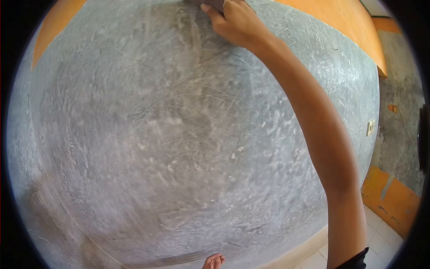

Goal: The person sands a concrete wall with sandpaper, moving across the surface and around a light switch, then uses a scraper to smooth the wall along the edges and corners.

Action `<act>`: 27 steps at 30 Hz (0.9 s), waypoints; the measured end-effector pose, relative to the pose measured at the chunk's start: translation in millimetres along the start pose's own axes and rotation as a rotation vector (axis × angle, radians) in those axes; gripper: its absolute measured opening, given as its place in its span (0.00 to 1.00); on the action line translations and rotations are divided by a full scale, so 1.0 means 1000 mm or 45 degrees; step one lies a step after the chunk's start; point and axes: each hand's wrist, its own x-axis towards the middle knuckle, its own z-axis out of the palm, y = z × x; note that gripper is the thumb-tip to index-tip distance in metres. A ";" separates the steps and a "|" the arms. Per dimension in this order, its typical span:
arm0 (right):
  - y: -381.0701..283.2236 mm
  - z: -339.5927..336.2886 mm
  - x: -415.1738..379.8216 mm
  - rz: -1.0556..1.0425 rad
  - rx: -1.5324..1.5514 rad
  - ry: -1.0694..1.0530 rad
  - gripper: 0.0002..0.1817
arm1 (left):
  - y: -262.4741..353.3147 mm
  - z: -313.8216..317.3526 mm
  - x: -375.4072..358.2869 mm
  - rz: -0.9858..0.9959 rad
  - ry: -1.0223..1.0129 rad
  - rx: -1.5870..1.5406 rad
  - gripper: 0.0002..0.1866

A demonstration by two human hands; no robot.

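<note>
- Two hands in view: right hand (239, 27) high on the grey wall (134, 125), left hand (213, 261) at the lower frame edge.
- Right grip: closed on a dark flat piece (215, 3) at the top of the view, thumb side spread along it; probably held so to keep it flat to the plaster.
- Right arm (322, 125) reaches up nearly straight, presumably because the spot is high.
- Dark piece: visible lower edge runs roughly sideways; upper part cropped, so true long axis and facing cannot be told.
- Left grip: fingers loosely bent, mostly cropped; cannot tell if anything is held.
</note>
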 end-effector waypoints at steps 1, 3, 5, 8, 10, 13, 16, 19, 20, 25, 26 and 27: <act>0.002 -0.007 -0.002 0.121 -0.027 -0.104 0.19 | 0.007 0.004 -0.003 -0.012 0.003 0.005 0.15; 0.003 -0.021 0.001 0.351 -0.076 -0.311 0.19 | 0.008 0.008 -0.005 -0.017 0.007 0.029 0.15; 0.016 -0.015 -0.009 0.216 -0.100 -0.262 0.19 | 0.003 0.007 -0.005 -0.009 -0.007 0.070 0.16; 0.018 -0.029 -0.021 0.163 -0.062 -0.044 0.19 | -0.008 0.008 -0.008 0.002 0.026 -0.006 0.16; 0.021 -0.035 -0.031 0.264 -0.018 -0.014 0.19 | -0.010 0.009 -0.011 -0.033 0.056 0.042 0.17; 0.030 -0.038 -0.030 0.441 -0.004 -0.168 0.20 | -0.036 -0.001 -0.001 -0.025 0.108 0.027 0.17; 0.030 -0.045 -0.033 0.380 -0.031 -0.189 0.20 | -0.052 -0.005 0.002 0.035 0.145 0.023 0.18; 0.049 -0.045 -0.042 0.120 -0.002 0.015 0.21 | -0.102 -0.040 0.026 0.122 0.128 0.095 0.16; 0.057 -0.045 -0.043 0.052 -0.010 0.081 0.21 | -0.107 -0.043 0.031 0.143 0.122 0.108 0.16; 0.047 -0.063 -0.050 0.462 -0.285 -0.458 0.24 | -0.074 -0.021 0.022 0.110 0.157 0.102 0.17; 0.054 -0.060 -0.060 0.350 -0.266 -0.358 0.25 | -0.085 -0.021 0.024 0.137 0.168 0.215 0.18; 0.051 -0.065 -0.061 0.319 -0.268 -0.328 0.25 | -0.083 -0.014 0.025 0.162 0.181 0.327 0.19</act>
